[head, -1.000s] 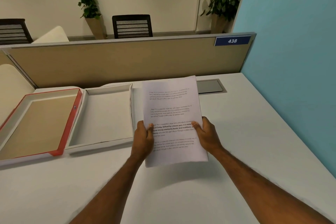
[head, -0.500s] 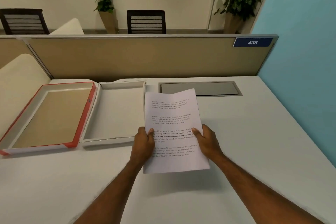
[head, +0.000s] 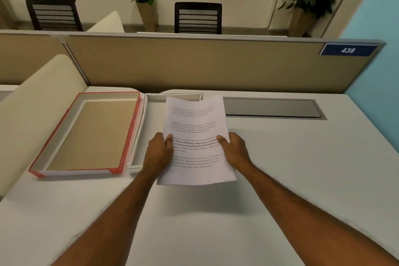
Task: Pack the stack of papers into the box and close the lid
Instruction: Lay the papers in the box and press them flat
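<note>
A white stack of printed papers (head: 194, 134) hangs above the desk, held by both hands at its side edges. My left hand (head: 158, 151) grips the left edge, thumb on top. My right hand (head: 234, 150) grips the right edge the same way. The box lies open to the left: a white tray (head: 154, 123) partly hidden under the papers and my left hand, and beside it the red-edged lid (head: 129, 136) with a tan inside, lying flat.
The white desk (head: 291, 168) is bounded at the back by a tan partition (head: 194, 65) and at the right by a blue wall (head: 380, 71). A grey cable hatch (head: 269, 107) sits in the desk behind the papers. A cream rounded panel (head: 32, 101) stands at left.
The papers and both hands have shifted left, now overlapping the white tray's right part. The view has also tilted and moved closer.
</note>
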Demonstrator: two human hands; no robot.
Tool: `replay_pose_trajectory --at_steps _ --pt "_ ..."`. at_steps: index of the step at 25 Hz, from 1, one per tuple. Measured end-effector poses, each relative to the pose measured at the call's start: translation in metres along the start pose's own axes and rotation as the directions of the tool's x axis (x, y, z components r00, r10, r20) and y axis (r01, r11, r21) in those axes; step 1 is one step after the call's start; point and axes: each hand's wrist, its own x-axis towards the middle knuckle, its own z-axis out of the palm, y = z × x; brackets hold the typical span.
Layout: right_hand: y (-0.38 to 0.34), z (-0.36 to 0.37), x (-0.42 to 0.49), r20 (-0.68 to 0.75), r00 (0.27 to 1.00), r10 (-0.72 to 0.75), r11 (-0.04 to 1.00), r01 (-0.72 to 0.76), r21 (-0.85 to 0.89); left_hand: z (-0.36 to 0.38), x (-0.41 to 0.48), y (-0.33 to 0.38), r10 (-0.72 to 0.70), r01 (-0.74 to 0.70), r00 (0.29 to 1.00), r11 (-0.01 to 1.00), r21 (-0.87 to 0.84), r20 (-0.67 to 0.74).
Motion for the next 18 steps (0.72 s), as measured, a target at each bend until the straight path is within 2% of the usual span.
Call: replay_pose_trajectory --at_steps 8,12,18 --pt "-0.039 0.069 0.072 0.066 0.982 0.178 0.984 -0.179 0.018 -0.038 0.092 -0.025 -0.083 0.076 0.991 0.995 0.058 0.11" --pt "-0.041 0.093 0.099 0.084 0.967 0.241 0.971 -0.24 -0.018 -0.032 0.124 -0.036 -0.151 0.132 0.976 0.983 0.128 0.157" --pt "-0.029 0.117 0.116 0.102 0.951 0.291 0.955 -0.282 -0.09 -0.016 0.14 -0.047 -0.287 0.268 0.937 0.956 0.116 0.2"
